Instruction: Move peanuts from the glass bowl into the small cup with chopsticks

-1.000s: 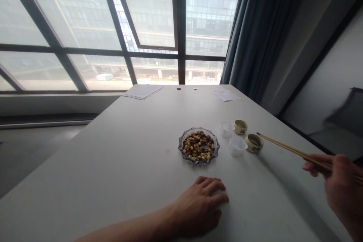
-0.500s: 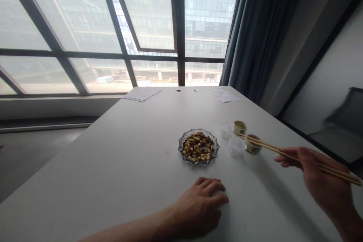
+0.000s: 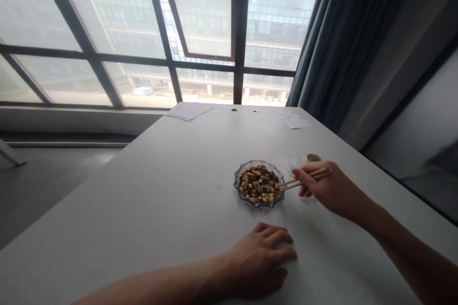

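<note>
My right hand [image 3: 322, 186] grips a pair of wooden chopsticks [image 3: 291, 185], whose tips reach into the right side of a scalloped glass bowl [image 3: 236, 189]. Peanuts in shells mixed with smaller dark pieces, perhaps seeds, [image 3: 256, 183] fill the bowl. Whether the tips pinch anything is too small to tell. My left hand [image 3: 263, 255] rests on the white table in front of the bowl, fingers loosely spread, holding nothing. Behind my right hand show a clear plastic cup [image 3: 294, 163] and the rim of a small cream cup [image 3: 314, 157]; other cups there are mostly hidden.
The white table [image 3: 171, 176] stretches away to a large window. Papers [image 3: 189, 111] lie at its far left, and another sheet [image 3: 295, 120] at its far right. A dark curtain [image 3: 329, 47] hangs beyond the right edge.
My right hand has moved left with the chopsticks, from over the small cups to the glass bowl, and now covers most of the cups. My left hand stays resting; the view has shifted slightly.
</note>
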The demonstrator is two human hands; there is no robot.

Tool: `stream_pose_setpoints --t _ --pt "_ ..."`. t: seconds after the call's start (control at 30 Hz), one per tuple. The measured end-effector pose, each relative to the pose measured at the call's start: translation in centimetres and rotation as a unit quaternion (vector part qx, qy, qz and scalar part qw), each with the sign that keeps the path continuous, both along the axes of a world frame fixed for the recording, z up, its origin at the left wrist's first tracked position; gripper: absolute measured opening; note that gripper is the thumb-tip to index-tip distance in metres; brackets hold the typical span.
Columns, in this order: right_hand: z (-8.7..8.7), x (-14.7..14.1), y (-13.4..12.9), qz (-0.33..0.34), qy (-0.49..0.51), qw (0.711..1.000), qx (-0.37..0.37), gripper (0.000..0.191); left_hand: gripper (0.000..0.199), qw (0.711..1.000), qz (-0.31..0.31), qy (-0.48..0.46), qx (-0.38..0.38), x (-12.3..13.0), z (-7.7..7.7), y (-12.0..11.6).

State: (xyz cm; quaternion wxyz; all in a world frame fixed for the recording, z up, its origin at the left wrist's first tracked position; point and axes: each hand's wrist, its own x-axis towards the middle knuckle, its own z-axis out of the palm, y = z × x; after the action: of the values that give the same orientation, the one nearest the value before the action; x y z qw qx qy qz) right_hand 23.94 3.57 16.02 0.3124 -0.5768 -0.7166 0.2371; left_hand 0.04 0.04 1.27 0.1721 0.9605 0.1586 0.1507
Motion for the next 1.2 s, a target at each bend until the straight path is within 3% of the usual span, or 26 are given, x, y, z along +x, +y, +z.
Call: stream_pose_setpoints --t 0.13,0.37,0.57,0.87,1.2 --pt "0.3 -0.9 0.9 0.029 -0.021 0.999 -0.001 0.064 0.032 1.000 -0.008 0.001 0.002 0.0 0.1 0.0" --pt "0.0 -0.5 1.0 0.031 -0.020 0.999 0.015 0.063 0.032 1.000 -0.006 0.000 -0.011 0.0 0.0 -0.1" --pt "0.9 -0.8 0.7 0.030 -0.042 0.998 0.045 0.058 0.032 1.000 0.000 -0.004 -0.003 0.1 -0.3 -0.1" --pt "0.7 -0.9 0.6 0.032 -0.044 0.998 0.008 0.062 0.033 1.000 -0.002 0.003 -0.002 0.0 0.0 -0.1" --pt "1.0 -1.1 -0.1 0.036 -0.067 0.997 0.015 0.063 0.031 1.000 -0.003 0.003 0.017 0.1 -0.1 0.0"
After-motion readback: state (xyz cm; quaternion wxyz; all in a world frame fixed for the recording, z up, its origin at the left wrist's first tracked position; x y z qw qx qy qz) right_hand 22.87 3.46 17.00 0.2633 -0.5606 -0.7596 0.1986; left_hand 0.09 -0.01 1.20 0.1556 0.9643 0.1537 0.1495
